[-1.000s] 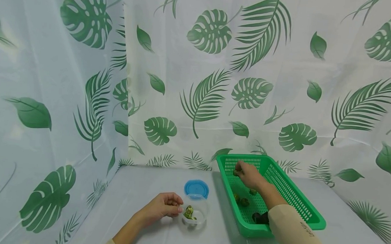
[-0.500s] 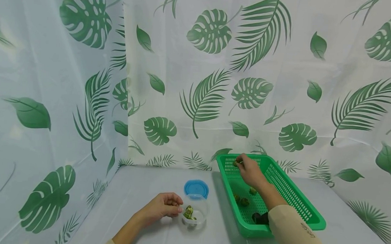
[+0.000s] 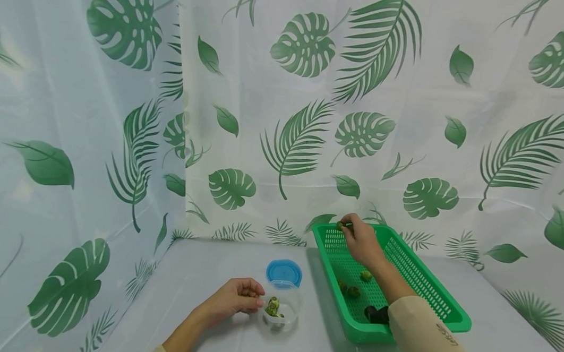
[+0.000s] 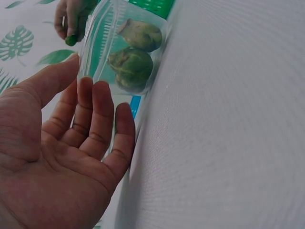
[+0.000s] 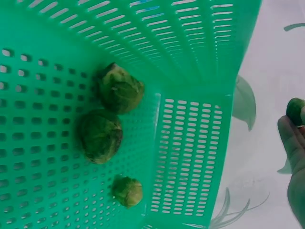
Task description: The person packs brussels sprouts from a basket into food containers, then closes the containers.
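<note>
My right hand point(image 3: 361, 243) is raised over the far end of the green basket point(image 3: 346, 323), pinching a Brussels sprout point(image 3: 340, 226) between thumb and fingers. The same sprout point(image 5: 296, 112) shows at the right edge of the right wrist view. Inside the basket lie a few more sprouts point(image 5: 117, 89), one of them smaller and paler point(image 5: 127, 192). My left hand point(image 3: 234, 297) is beside a clear plastic container point(image 3: 292, 306), its loosely bent fingertips at the outer rim. Through the clear wall, two sprouts point(image 4: 133, 69) show in the left wrist view.
A blue lid point(image 3: 284, 272) lies on the white table point(image 3: 210, 262) just behind the container. Some dark rounded item point(image 3: 375, 315) shows beside the right sleeve over the basket's near end. Leaf-printed sheets point(image 3: 306, 161) hang at the back and left.
My right hand has risen with the sprout from inside the basket to its far rim, uncovering more of the pale sprout below. The left hand and container have stayed put.
</note>
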The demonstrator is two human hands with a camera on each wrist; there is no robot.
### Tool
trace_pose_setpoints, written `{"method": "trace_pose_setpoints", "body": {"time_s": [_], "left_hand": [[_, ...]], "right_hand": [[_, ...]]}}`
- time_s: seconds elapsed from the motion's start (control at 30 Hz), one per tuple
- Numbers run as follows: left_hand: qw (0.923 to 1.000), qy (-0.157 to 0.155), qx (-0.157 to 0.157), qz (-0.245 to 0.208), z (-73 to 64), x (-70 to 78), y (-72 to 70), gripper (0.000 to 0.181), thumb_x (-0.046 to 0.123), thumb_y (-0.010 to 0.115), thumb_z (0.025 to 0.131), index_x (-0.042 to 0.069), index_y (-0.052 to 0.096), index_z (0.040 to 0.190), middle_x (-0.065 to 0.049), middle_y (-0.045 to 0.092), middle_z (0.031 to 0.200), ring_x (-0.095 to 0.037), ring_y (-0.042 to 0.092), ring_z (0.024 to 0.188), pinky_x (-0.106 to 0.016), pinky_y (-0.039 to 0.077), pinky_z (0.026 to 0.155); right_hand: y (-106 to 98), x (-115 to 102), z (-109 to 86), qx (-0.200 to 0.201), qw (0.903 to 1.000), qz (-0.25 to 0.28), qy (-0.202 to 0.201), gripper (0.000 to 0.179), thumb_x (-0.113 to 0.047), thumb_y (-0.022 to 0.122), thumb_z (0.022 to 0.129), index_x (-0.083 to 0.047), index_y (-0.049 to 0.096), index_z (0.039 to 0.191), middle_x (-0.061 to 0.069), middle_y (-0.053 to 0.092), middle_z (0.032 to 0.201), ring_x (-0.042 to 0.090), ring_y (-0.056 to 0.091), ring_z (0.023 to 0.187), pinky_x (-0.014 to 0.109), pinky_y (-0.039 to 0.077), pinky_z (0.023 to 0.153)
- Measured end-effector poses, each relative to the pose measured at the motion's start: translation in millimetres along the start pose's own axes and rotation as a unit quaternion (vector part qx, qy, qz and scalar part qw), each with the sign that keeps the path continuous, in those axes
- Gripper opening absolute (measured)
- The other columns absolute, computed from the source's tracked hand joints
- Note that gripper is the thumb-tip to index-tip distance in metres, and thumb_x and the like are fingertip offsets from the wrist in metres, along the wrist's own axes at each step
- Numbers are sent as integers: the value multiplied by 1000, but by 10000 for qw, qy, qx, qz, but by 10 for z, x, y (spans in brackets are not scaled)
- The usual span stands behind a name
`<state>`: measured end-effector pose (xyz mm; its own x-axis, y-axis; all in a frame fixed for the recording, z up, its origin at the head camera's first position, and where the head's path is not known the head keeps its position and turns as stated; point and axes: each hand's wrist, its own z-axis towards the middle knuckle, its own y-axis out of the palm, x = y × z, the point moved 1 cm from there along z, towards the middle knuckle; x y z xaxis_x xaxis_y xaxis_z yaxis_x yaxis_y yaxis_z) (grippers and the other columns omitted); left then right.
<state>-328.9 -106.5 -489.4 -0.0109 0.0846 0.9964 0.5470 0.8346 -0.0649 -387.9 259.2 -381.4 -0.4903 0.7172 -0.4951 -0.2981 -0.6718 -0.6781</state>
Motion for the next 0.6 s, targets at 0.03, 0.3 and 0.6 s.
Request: {"method": "trace_pose_setpoints", "body": {"time_s": [0.03, 0.3, 0.6], "left_hand": [[10000, -3, 11, 12, 1, 1, 0, 38, 16, 78, 93, -7, 64, 121, 0, 67, 89, -12, 63, 82, -29, 56, 74], [10000, 6, 43, 49, 2, 5, 5, 37, 16, 77, 94, -6, 64, 121, 0, 68, 90, -13, 63, 82, -29, 56, 75], [10000, 41, 13, 17, 2, -6, 1, 37, 15, 76, 94, -7, 63, 121, 0, 67, 90, -12, 63, 82, -28, 56, 74]], "right_hand": [[-6, -17, 10, 15, 10000, 9, 20, 18, -7, 52, 109, -1, 57, 125, 22, 69, 119, 38, 70, 113, 48, 58, 83], [-34, -140, 51, 79, 9999, 26, -139, 21, -8, 53, 109, -1, 57, 128, 20, 70, 119, 36, 71, 113, 52, 58, 88], [-85, -387, 97, 242, 9985, 187, -448, 22, -9, 56, 108, -3, 58, 128, 16, 69, 121, 33, 70, 115, 49, 59, 92]]}}
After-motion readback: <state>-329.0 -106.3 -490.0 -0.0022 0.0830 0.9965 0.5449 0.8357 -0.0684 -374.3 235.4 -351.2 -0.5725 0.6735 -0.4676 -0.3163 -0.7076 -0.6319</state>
